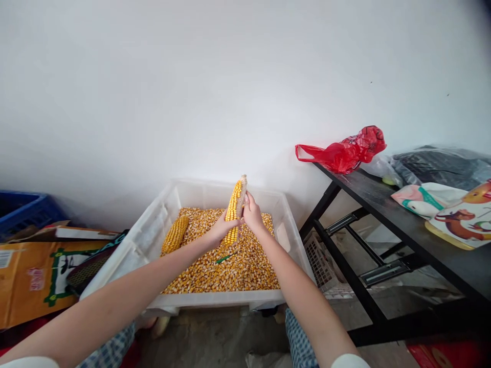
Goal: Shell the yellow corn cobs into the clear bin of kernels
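Observation:
An ear of corn (pixel 233 204) is held upright and slightly tilted over a clear plastic bin (pixel 134 245). Yellow kernels cover its left side, while a strip along the right side is bare cob. My left hand (pixel 222 227) is wrapped around its lower part. At the bare strip, my right hand (pixel 252 212) has its fingers closed against the cob. Loose corn kernels (pixel 230 276) fill the bin's bottom. Another ear of corn (pixel 175 235) lies on them at the left, and a small green-handled tool (pixel 226 258) rests below my hands.
To the right stands a black table (pixel 402 220) with a red plastic bag (pixel 345 151) and other packages on it. Beneath it is a light plastic basket (pixel 322 263). At left are a cardboard box (pixel 23 281) and a blue crate (pixel 30 214). A white wall rises behind.

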`<state>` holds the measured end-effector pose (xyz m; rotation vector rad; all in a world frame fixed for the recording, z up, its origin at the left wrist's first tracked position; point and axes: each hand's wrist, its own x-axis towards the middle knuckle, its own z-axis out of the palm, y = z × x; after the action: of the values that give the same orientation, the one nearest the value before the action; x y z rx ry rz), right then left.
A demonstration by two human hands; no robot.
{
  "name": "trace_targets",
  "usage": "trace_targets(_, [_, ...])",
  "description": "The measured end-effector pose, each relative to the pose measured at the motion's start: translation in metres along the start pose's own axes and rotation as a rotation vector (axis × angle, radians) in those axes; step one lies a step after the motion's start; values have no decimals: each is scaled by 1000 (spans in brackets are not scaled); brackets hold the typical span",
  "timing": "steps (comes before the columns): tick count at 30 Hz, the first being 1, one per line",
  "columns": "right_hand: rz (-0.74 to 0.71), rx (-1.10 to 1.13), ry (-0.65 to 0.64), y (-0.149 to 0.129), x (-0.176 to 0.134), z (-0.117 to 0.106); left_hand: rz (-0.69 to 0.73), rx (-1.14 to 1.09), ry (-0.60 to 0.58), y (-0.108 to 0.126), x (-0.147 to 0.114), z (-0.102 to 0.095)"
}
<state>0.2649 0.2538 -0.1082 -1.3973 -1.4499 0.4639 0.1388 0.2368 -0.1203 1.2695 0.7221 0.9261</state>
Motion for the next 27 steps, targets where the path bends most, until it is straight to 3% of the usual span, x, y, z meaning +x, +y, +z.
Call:
trace_targets(5, [133,427,-34,3,8,-2,-12,-41,-26,11,-4,6])
trace_targets(8, [205,510,-84,-1,7,0,62,9,-34,12,-2,6])
trace_targets(14, [124,152,47,2,3,-1,199,164,-27,-2,3,2])
trace_targets(19, [41,-182,153,-2,-2,-1,62,149,-56,-8,0,6])
trace_targets(27, [72,-186,103,3,2,-4,-118,-6,-96,-5,-5,6])
